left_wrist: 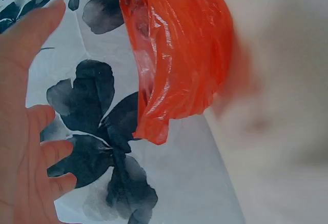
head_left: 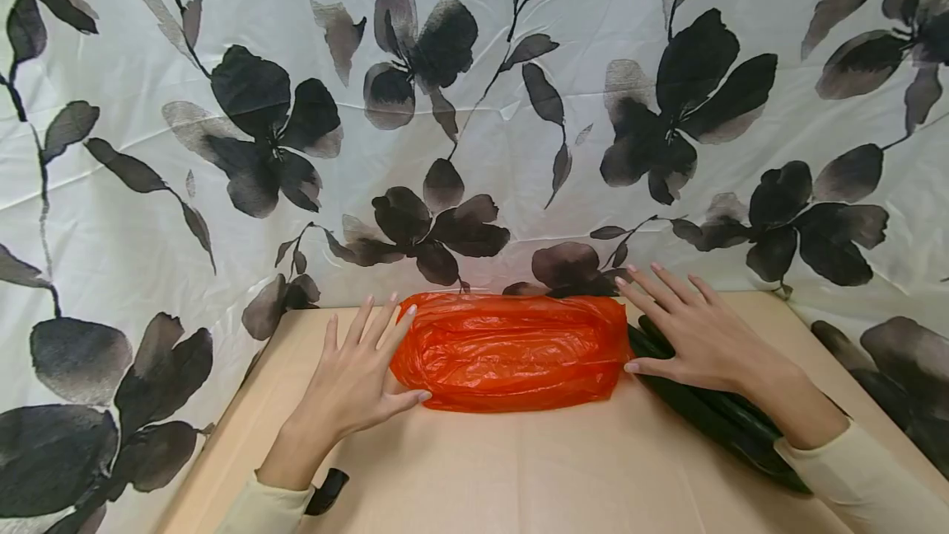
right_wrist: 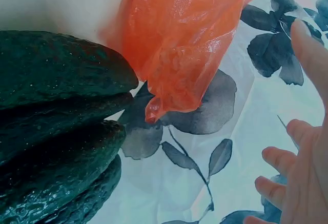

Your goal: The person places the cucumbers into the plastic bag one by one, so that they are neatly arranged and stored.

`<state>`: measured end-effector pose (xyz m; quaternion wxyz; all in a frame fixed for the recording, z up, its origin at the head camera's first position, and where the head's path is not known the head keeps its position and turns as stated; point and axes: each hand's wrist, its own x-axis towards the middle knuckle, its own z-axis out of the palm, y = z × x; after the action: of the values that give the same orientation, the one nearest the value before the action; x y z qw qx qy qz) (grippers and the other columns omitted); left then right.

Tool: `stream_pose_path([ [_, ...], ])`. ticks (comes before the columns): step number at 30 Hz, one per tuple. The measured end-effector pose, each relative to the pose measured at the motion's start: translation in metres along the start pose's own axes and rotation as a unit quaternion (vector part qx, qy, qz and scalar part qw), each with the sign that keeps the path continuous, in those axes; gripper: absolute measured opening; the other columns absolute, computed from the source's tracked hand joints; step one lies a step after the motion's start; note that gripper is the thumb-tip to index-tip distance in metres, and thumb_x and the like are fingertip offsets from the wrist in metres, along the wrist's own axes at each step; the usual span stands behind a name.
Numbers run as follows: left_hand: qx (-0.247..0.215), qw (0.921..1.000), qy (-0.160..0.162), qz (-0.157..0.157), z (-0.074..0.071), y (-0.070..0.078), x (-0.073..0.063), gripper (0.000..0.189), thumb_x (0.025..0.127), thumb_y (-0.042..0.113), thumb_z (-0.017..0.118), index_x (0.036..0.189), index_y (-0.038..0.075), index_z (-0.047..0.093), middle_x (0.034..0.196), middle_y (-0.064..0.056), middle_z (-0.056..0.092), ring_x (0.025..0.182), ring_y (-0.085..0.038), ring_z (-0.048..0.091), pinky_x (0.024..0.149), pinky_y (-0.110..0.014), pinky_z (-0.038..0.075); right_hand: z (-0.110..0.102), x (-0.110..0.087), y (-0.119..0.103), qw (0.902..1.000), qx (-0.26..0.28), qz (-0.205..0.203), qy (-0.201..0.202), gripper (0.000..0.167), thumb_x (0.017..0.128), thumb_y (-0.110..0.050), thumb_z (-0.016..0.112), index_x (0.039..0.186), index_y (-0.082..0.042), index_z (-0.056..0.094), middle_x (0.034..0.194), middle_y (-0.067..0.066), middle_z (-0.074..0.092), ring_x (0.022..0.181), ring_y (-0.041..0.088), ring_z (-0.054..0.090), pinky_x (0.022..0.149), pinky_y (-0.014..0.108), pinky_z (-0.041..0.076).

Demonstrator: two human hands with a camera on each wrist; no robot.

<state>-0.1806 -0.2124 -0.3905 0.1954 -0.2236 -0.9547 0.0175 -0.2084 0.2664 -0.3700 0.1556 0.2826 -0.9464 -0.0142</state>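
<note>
An orange-red plastic bag (head_left: pixel 511 353) lies as a long, wrinkled bundle at the table's far edge; what is inside it is hidden. At its left end my left hand (head_left: pixel 352 381) has its fingers spread, and in the left wrist view a gap shows between hand and bag. My right hand (head_left: pixel 708 340) is at the bag's other end, also with straight, spread fingers, gripping nothing. Beneath the right hand and forearm lie several dark green cucumbers (head_left: pixel 712 414) side by side. In the right wrist view, the tips of the cucumbers (right_wrist: pixel 61 70) are close beside the bag (right_wrist: pixel 179 44).
The light wooden table (head_left: pixel 511 468) ends just behind the bag. A white cloth with dark flowers (head_left: pixel 511 138) hangs behind it and shows at both sides. A small black object (head_left: pixel 326 491) is by the left wrist.
</note>
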Motion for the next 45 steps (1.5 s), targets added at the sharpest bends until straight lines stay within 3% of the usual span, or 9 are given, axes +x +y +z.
stream_pose_path([
  [3, 0.000, 1.0000, 0.003, -0.004, 0.003, -0.001, 0.000, 0.106, 0.078, 0.077, 0.064, 0.161, 0.021, 0.030, 0.167, -0.007, 0.025, 0.153, -0.037, 0.021, 0.109, -0.077, 0.022, -0.001, -0.002, 0.003, 0.9999, 0.011, 0.005, -0.009, 0.107, 0.079, -0.080, 0.060, 0.163, -0.024, 0.024, 0.166, 0.010, 0.026, 0.151, 0.039, 0.023, 0.112, 0.071, 0.023],
  [7, -0.013, 0.9997, 0.002, -0.020, 0.007, -0.003, 0.001, 0.096, 0.083, 0.064, 0.070, 0.159, 0.016, 0.035, 0.160, -0.012, 0.039, 0.142, -0.039, 0.041, 0.104, -0.072, 0.036, -0.008, -0.004, 0.007, 0.9979, 0.055, 0.013, -0.030, 0.104, 0.082, -0.075, 0.063, 0.163, -0.025, 0.022, 0.166, 0.009, 0.028, 0.150, 0.040, 0.027, 0.112, 0.069, 0.026],
  [14, -0.088, 0.9945, -0.015, -0.054, 0.016, -0.005, 0.001, 0.076, 0.089, 0.038, 0.075, 0.153, 0.013, 0.044, 0.140, -0.021, 0.056, 0.117, -0.041, 0.061, 0.084, -0.060, 0.054, -0.018, -0.009, 0.014, 0.9915, 0.120, 0.019, -0.046, 0.095, 0.085, -0.057, 0.074, 0.162, -0.024, 0.028, 0.160, 0.013, 0.039, 0.142, 0.041, 0.041, 0.108, 0.070, 0.033],
  [20, -0.152, 0.9843, -0.025, -0.085, 0.025, -0.007, 0.002, 0.068, 0.090, 0.028, 0.076, 0.150, 0.013, 0.049, 0.127, -0.018, 0.061, 0.111, -0.037, 0.062, 0.083, -0.056, 0.056, -0.023, -0.011, 0.020, 0.9814, 0.182, 0.015, -0.059, 0.089, 0.089, -0.054, 0.072, 0.158, -0.014, 0.035, 0.155, 0.016, 0.046, 0.136, 0.042, 0.049, 0.104, 0.065, 0.041],
  [30, -0.235, 0.9613, -0.073, -0.125, 0.039, -0.008, 0.005, 0.065, 0.090, 0.022, 0.076, 0.149, 0.013, 0.050, 0.127, -0.016, 0.062, 0.103, -0.030, 0.064, 0.094, -0.054, 0.052, -0.028, -0.018, 0.034, 0.9748, 0.208, 0.028, -0.075, 0.078, 0.089, -0.045, 0.075, 0.153, -0.011, 0.044, 0.136, 0.009, 0.064, 0.123, 0.036, 0.062, 0.091, 0.060, 0.052],
  [38, -0.260, 0.9540, -0.063, -0.135, 0.043, -0.008, 0.008, 0.058, 0.088, 0.013, 0.076, 0.143, 0.008, 0.056, 0.111, -0.011, 0.066, 0.087, -0.021, 0.060, 0.083, -0.042, 0.053, -0.024, -0.024, 0.047, 0.9817, 0.179, 0.021, -0.062, 0.073, 0.084, -0.032, 0.083, 0.146, -0.010, 0.051, 0.127, 0.003, 0.070, 0.111, 0.026, 0.069, 0.088, 0.053, 0.055],
  [45, -0.287, 0.9440, -0.063, -0.149, 0.047, -0.011, 0.012, 0.053, 0.086, 0.004, 0.076, 0.137, 0.007, 0.061, 0.108, -0.011, 0.067, 0.083, -0.021, 0.060, 0.077, -0.038, 0.052, -0.019, -0.031, 0.059, 0.9825, 0.175, 0.006, -0.064, 0.075, 0.081, -0.027, 0.086, 0.145, -0.008, 0.052, 0.125, 0.006, 0.070, 0.106, 0.028, 0.070, 0.080, 0.045, 0.059],
])
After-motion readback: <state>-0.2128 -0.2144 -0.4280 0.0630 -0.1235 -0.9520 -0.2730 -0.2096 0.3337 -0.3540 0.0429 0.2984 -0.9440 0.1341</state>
